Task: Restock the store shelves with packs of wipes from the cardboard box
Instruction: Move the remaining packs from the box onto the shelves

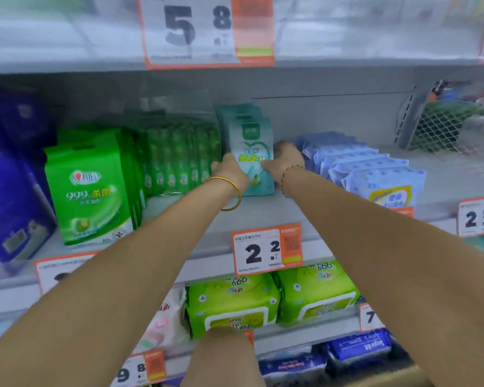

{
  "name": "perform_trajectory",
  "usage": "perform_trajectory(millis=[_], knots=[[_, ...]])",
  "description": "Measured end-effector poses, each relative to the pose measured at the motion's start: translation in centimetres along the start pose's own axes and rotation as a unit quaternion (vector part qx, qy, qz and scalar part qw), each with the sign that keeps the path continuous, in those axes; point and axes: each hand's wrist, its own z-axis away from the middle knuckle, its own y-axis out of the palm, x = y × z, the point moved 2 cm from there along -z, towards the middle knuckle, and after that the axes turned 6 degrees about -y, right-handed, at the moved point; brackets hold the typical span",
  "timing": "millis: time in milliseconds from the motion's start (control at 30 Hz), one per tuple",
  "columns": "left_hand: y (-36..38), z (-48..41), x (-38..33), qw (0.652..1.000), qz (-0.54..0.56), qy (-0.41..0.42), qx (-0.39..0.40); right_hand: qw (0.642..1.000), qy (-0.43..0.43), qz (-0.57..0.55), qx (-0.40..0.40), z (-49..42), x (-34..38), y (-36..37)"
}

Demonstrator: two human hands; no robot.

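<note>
Hands: left hand (229, 174) and right hand (287, 160) both reach deep onto the middle shelf (291, 216), fingers closed on either side edge of the front teal wipes pack (253, 152).
Arms: both bare, stretched forward and nearly straight; gold bangle (229, 194) on the left wrist, thin bracelet (289, 174) on the right.
Shelves: three tiers in view, upper one blurred.
Blue bags: two at far left (9, 196), upright.
Green packs, lower shelf: two (227, 305), lying flat.
Large green pack: one in front (87, 188), upright, more behind, count unclear.
Slim green packs: one row (179, 157), count unclear.
Pale blue packs: one overlapping row (372, 171), just right of the right hand.
Teal wipes packs: three visible, upright, one behind another, between green row and blue row.
Price tags: "2.2" (266, 250) below the held pack.
</note>
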Motion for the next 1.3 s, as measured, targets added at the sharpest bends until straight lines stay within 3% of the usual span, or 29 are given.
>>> perform_trajectory(millis=[167,467,567,667,767,867,967,1067,1133,1300], knots=[[-0.6,-0.9,0.1,0.998,0.056,0.009,-0.010,0.997,-0.032,0.063,-0.027,-1.8,0.9,1.1],[-1.5,2.4,0.3,1.000,-0.009,0.004,0.016,0.996,0.061,0.058,0.012,-0.7,0.5,0.7],[-1.8,5.4,-0.1,0.997,0.019,0.077,0.005,1.000,0.000,0.017,-0.007,3.0,1.7,-2.4],[-1.1,10.7,-0.4,0.982,0.082,0.171,0.007,0.991,-0.086,-0.098,-0.006,10.1,1.6,-6.8],[1.5,16.7,0.3,0.962,0.126,0.234,0.065,0.983,-0.093,-0.156,0.033,18.0,-1.3,-11.4],[7.3,20.3,1.6,0.948,0.103,0.237,0.186,0.992,0.012,-0.107,0.066,23.6,-7.8,-14.0],[15.5,21.7,2.8,0.933,0.021,0.200,0.298,0.983,0.145,0.011,0.108,27.6,-17.5,-14.4],[23.4,22.8,4.2,0.901,-0.065,0.188,0.386,0.923,0.262,0.191,0.205,30.8,-27.6,-13.7],[27.3,23.4,5.0,0.873,-0.114,0.199,0.431,0.873,0.327,0.255,0.256,33.1,-33.1,-13.6],[32.0,23.6,6.4,0.812,-0.220,0.265,0.471,0.805,0.422,0.326,0.259,36.0,-41.9,-13.7]])
